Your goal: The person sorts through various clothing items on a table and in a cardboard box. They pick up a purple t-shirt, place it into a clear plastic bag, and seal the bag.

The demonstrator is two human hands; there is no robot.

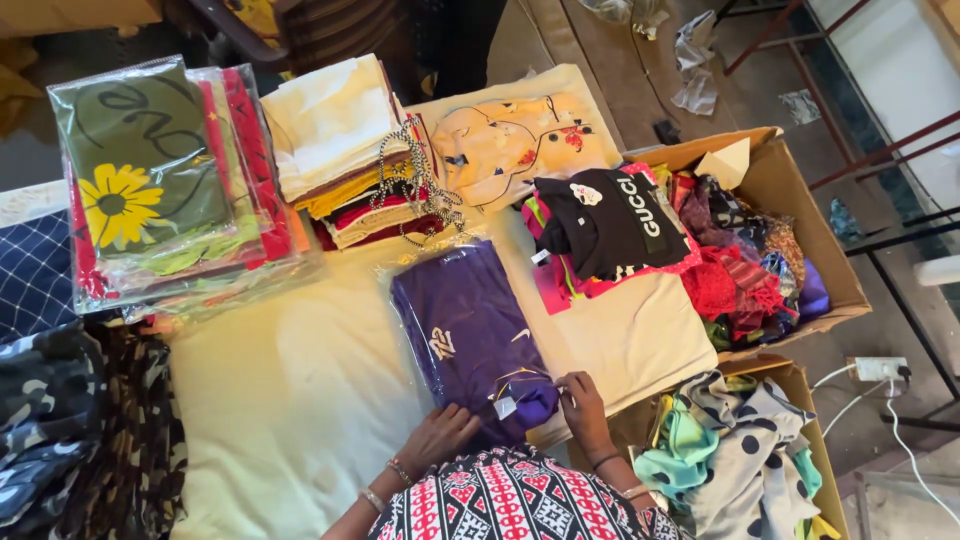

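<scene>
A folded purple garment in a clear plastic bag (465, 330) lies on the cream-covered table (300, 400) in front of me. My left hand (437, 438) rests flat on the bag's near edge, fingers spread. My right hand (582, 402) pinches the bag's near right corner, beside a small white tag (505, 407) hanging from the garment.
A stack of bagged garments with a yellow flower print (150, 180) sits at the far left. Folded clothes (340, 150), a black shirt (605, 222) and a peach printed cloth (510, 135) lie behind. Two cardboard boxes (790, 200) of clothes stand on the right. A power strip (880, 368) lies on the floor.
</scene>
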